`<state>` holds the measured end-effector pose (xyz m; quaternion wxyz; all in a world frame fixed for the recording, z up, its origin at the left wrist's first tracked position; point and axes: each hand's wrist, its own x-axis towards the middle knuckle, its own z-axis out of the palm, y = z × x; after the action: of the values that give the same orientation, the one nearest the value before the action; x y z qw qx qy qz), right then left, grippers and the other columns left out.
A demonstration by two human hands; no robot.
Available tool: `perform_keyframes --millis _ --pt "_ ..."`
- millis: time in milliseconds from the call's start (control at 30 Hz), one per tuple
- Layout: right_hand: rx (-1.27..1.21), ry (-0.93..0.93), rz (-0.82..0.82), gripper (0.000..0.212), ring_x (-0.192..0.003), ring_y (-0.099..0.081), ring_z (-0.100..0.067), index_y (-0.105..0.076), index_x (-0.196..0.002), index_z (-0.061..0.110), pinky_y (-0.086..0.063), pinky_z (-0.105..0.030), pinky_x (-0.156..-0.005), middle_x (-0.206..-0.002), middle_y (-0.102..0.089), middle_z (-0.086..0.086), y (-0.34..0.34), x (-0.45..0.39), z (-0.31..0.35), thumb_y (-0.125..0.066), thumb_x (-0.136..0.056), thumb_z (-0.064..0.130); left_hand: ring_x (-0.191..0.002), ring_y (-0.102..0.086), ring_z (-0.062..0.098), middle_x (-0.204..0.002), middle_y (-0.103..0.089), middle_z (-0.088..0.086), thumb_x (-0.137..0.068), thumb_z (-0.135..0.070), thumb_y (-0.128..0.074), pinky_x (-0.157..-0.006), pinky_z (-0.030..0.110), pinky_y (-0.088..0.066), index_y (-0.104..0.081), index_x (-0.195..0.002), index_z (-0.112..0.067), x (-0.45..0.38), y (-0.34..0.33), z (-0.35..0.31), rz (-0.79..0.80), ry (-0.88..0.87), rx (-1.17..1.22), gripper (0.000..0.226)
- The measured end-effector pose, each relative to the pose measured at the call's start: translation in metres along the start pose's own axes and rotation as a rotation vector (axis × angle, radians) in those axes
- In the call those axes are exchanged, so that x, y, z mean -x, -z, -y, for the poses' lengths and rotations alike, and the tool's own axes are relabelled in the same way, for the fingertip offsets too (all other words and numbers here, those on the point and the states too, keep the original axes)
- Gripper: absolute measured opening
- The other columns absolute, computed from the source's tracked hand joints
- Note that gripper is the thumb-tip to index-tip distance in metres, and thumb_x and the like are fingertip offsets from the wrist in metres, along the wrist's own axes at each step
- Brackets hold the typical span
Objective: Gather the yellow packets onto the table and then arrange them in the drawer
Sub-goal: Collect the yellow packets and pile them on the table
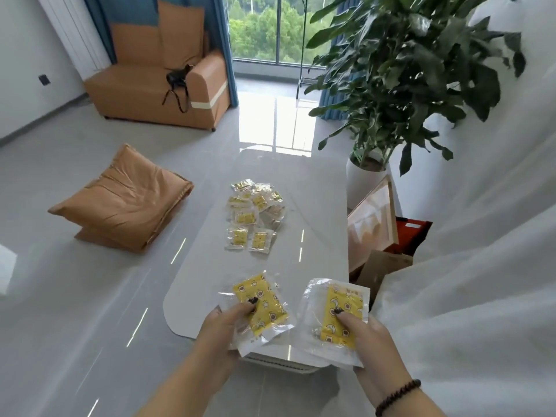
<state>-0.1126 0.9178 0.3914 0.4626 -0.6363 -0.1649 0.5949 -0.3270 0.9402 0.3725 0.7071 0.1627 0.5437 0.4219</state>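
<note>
1. The left hand [222, 326] pinches a packet [260, 302], thumb on its yellow face and fingers curled beneath; the packet's long axis tilts from the near right up to the far left.

2. The right hand [370, 338] pinches a second packet [338, 316] the same way, thumb on top; this one lies nearly upright in the view, its long axis pointing away from the person.

3. Both packets are held just above the near end of the bench [319, 236], side by side with a small gap between them.

4. The pile [255, 212] of yellow packets lies on the bench straight ahead, well apart from both hands, towards the far end. Its two nearest packets lie flat side by side; the rest overlap loosely behind them.

5. The relation that matters: the pile sits forward and slightly left of the midline between the hands, so the left hand looks a little nearer to it. Either packet needs a forward carry along the bench's long axis to join the rest.

6. My judgement: gathering is in hand, with these two packets yet to be set down. The drawer is not clearly visible; a pale front edge under the near end of the bench may be it, but I cannot tell.

7. Risk: the clear wrappers look slippery, so a thumb-only pinch may let one slide.
</note>
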Motion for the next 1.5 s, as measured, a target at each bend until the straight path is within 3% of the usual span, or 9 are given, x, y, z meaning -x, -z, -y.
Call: perform_keyframes --millis 133,533,733,867,967,1067,1233,1367,1500 --pt "-0.001 -0.038 -0.025 0.013 -0.088 -0.069 -0.032 -0.062 -0.103 0.008 -0.056 -0.046 -0.081 -0.096 -0.072 -0.015 -0.032 -0.056 0.021 -0.060 -0.090 0.006 -0.101 -0.066 0.039 -0.107 -0.071 0.020 -0.085 -0.006 -0.063 -0.101 0.055 -0.043 -0.061 -0.116 -0.004 -0.065 0.006 -0.035 -0.038 0.027 -0.034 0.031" --pt "0.027 -0.169 -0.225 0.016 -0.081 -0.066 -0.031 -0.063 -0.103 0.006 -0.047 -0.030 -0.058 -0.094 -0.071 -0.015 -0.144 -0.251 0.016 -0.058 -0.089 0.005 -0.085 -0.070 0.030 -0.099 -0.073 0.015 -0.092 -0.002 -0.057 -0.062 0.031 -0.054 -0.063 -0.108 -0.007 -0.310 0.051 -0.114 -0.111 0.124 -0.311 0.017" --pt "0.105 -0.227 -0.281 0.013 -0.085 -0.069 -0.036 -0.066 -0.096 0.005 -0.054 -0.052 -0.085 -0.088 -0.072 -0.016 -0.168 -0.335 -0.022 -0.063 -0.084 0.003 -0.087 -0.063 0.032 -0.106 -0.068 0.019 -0.089 -0.002 -0.055 -0.075 0.039 -0.047 -0.063 -0.104 -0.012 -0.435 0.072 -0.069 -0.334 0.174 -0.255 0.020" --pt "0.123 -0.286 -0.349 0.013 -0.083 -0.068 -0.036 -0.068 -0.093 0.002 -0.054 -0.049 -0.084 -0.083 -0.072 -0.016 -0.167 -0.394 -0.059 -0.066 -0.080 0.000 -0.085 -0.061 0.031 -0.102 -0.068 0.017 -0.087 -0.001 -0.054 -0.073 0.038 -0.048 -0.063 -0.096 -0.014 -0.510 0.078 -0.030 -0.438 0.160 -0.242 0.018" --pt "0.047 -0.341 -0.372 0.011 -0.077 -0.067 -0.031 -0.067 -0.091 0.009 -0.055 -0.039 -0.069 -0.083 -0.071 -0.011 -0.165 -0.436 -0.084 -0.062 -0.084 0.003 -0.073 -0.056 0.024 -0.082 -0.062 0.009 -0.086 0.003 -0.052 -0.064 0.029 -0.045 -0.060 -0.093 -0.005 -0.557 0.083 -0.010 -0.483 0.105 -0.299 0.014" --pt "0.047 -0.353 -0.360 0.012 -0.077 -0.065 -0.027 -0.065 -0.095 0.011 -0.052 -0.032 -0.067 -0.088 -0.069 -0.009 -0.168 -0.479 -0.102 -0.057 -0.089 0.004 -0.072 -0.052 0.023 -0.079 -0.057 0.010 -0.085 -0.001 -0.054 -0.062 0.029 -0.041 -0.059 -0.092 0.001 -0.593 0.095 0.006 -0.492 0.047 -0.416 0.009" --pt "0.245 -0.267 -0.354 0.028 -0.091 -0.067 -0.031 -0.061 -0.103 0.016 -0.052 -0.047 -0.090 -0.101 -0.070 -0.009 -0.171 -0.567 -0.124 -0.064 -0.076 0.022 -0.066 -0.045 0.019 -0.073 -0.053 0.009 -0.085 -0.011 -0.059 -0.057 0.029 -0.034 -0.053 -0.083 0.002 -0.618 0.120 0.030 -0.460 -0.062 -0.674 0.015" --pt "0.392 -0.150 -0.339 0.027 -0.086 -0.062 -0.022 -0.055 -0.112 0.014 -0.051 -0.031 -0.077 -0.102 -0.065 -0.005 -0.176 -0.623 -0.117 -0.058 -0.084 0.013 -0.078 -0.054 0.012 -0.086 -0.060 -0.006 -0.080 -0.018 -0.072 -0.068 0.025 -0.044 -0.055 -0.096 -0.018 -0.614 0.124 0.039 -0.396 -0.178 -0.762 0.024" --pt "0.538 -0.162 -0.380 0.030 -0.080 -0.057 -0.022 -0.055 -0.113 0.008 -0.042 -0.025 -0.059 -0.100 -0.061 -0.006 -0.174 -0.649 -0.119 -0.056 -0.083 0.006 -0.087 -0.044 0.015 -0.092 -0.049 -0.003 -0.079 -0.016 -0.071 -0.072 0.022 -0.035 -0.048 -0.101 -0.014 -0.613 0.123 0.043 -0.295 -0.250 -0.917 0.032"
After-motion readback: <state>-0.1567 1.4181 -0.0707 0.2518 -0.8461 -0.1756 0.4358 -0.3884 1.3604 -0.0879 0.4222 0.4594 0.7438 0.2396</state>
